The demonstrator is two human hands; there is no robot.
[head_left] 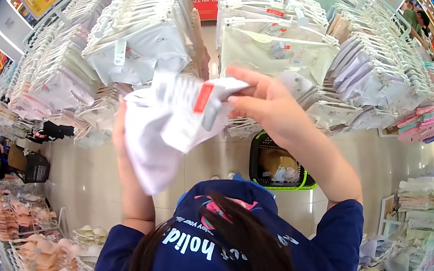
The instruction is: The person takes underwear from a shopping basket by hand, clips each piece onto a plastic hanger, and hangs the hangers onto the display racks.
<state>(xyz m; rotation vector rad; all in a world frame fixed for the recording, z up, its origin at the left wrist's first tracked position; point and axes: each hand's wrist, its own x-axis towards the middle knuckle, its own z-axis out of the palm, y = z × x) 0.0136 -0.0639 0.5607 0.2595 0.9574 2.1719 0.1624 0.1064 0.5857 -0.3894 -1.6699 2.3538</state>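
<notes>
Pale lilac underpants (153,138) are held up in front of my chest, blurred by motion. A white paper tag with a red label (202,98) hangs across their front. My right hand (265,101) pinches the waistband at the right, thumb and forefinger closed on the cloth. At the left edge of the cloth is my left hand (121,128), gripping that side, with most of its fingers hidden behind the fabric. Just beyond, pale green underpants (277,53) and white ones (140,51) hang at the front of the rack rows.
Dense rows of underwear on white hangers (367,73) stand ahead and to both sides. On the tiled floor is a black and green shopping basket (281,185) with items inside. Bras (42,252) hang at lower left. Another person (418,19) stands at the far upper right.
</notes>
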